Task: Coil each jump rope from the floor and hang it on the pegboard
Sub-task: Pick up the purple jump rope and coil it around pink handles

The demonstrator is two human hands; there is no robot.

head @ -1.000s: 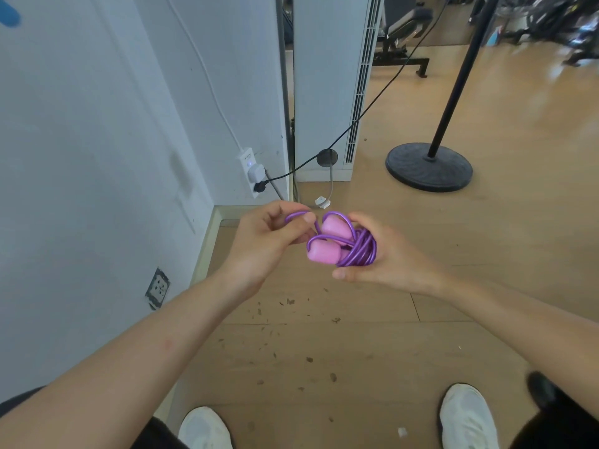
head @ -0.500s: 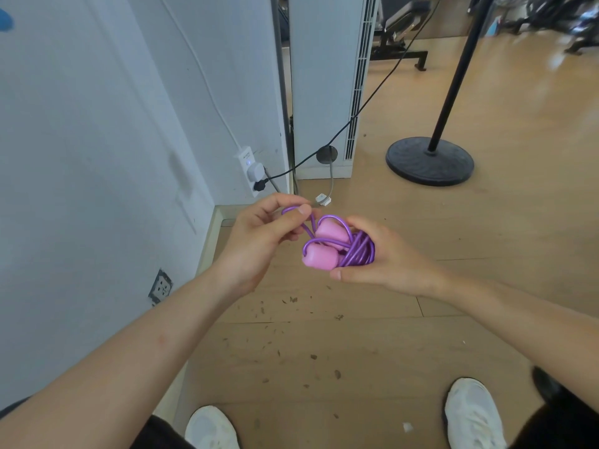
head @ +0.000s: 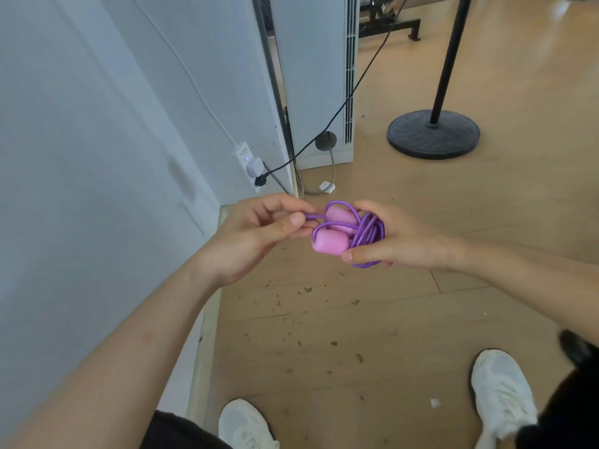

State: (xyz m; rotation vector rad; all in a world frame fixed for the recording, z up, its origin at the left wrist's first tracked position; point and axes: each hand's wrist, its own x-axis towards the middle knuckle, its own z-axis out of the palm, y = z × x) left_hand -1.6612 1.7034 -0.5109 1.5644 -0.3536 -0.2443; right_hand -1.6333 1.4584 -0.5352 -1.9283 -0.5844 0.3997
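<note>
The coiling step is nearly wrapped up here: the right hand [head: 400, 243] cups the purple jump rope [head: 368, 234] as a tight bundle held out in front of the body above the wooden floor [head: 324, 322], fingers curled round the coils and thumb pressing underneath, with the two pink handles [head: 330, 244] lying side by side against the loops. The left hand [head: 256, 236] pinches a short strand of purple cord [head: 311, 217] between thumb and forefinger, just beside the upper handle, and the strand runs straight from that pinch into the bundle. My read is that this is the securing pull, cinching a last wrap so the coil cannot spring apart. The next move calls for tucking or locking that end, keeping the right hand's grip firm while doing so, then turning to find the pegboard (it is not in view, only the pale wall [head: 97, 157] and a wall socket [head: 252, 165] are), and leaving a loop free to go over a peg. Against a second ago, the strand at the left fingers, which arched up as a loose loop, now looks drawn short and taut, and the handles sit closer into the bundle; both hands keep the same grips, and the hold stays at about the same spot between the arms
</note>
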